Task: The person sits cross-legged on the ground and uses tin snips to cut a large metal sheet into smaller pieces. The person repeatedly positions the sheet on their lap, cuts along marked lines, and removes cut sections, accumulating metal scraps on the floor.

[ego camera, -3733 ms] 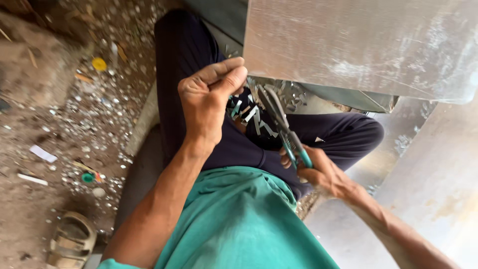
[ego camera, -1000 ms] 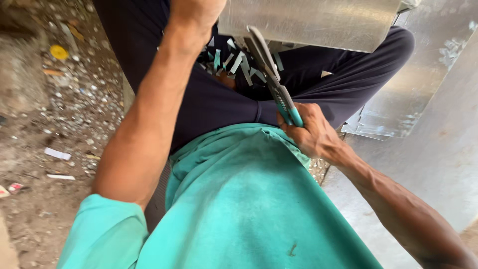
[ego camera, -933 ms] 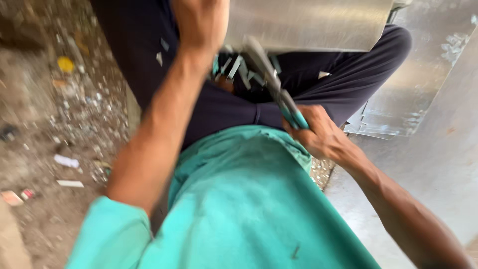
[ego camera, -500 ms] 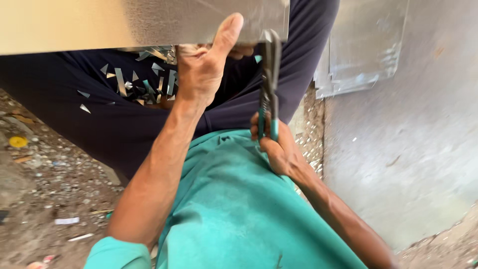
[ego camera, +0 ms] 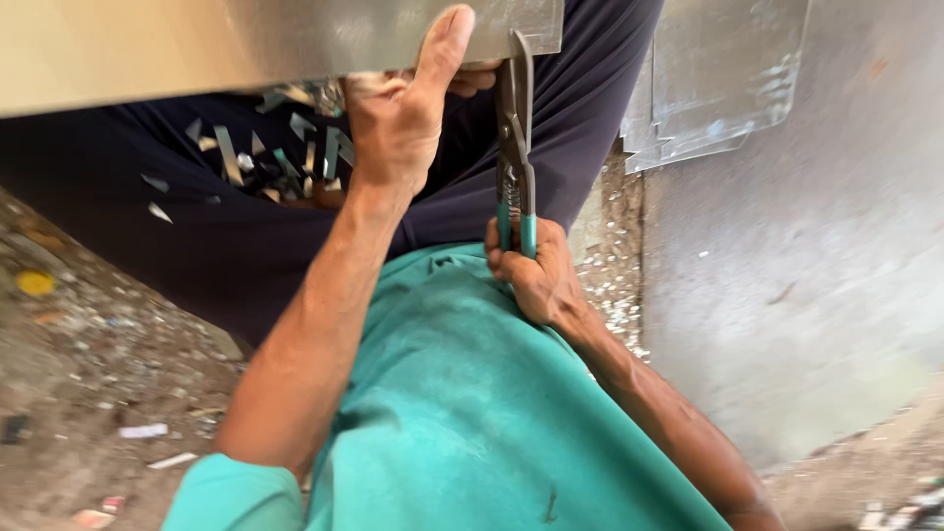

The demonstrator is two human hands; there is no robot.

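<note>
My left hand point(ego camera: 403, 113) grips the near edge of a shiny metal sheet point(ego camera: 197, 39) that lies across my lap, thumb on top, fingers under it. My right hand point(ego camera: 531, 275) is closed around the teal handles of tin snips point(ego camera: 515, 147). The snips point upward and their blades meet the sheet's edge just right of my left thumb. Several small metal offcuts point(ego camera: 265, 162) lie on my dark trousers below the sheet.
More sheet metal lies on the right: a large flat sheet point(ego camera: 806, 275) and a smaller cut piece point(ego camera: 718, 79) above it. Dirt ground point(ego camera: 88, 374) strewn with scraps and litter is on the left. A strip of tiny metal shavings point(ego camera: 615, 285) runs beside my right forearm.
The sheet has swung from the upper right to lie across the top left. My left hand took hold of its edge and the snips turned upright against that edge.
</note>
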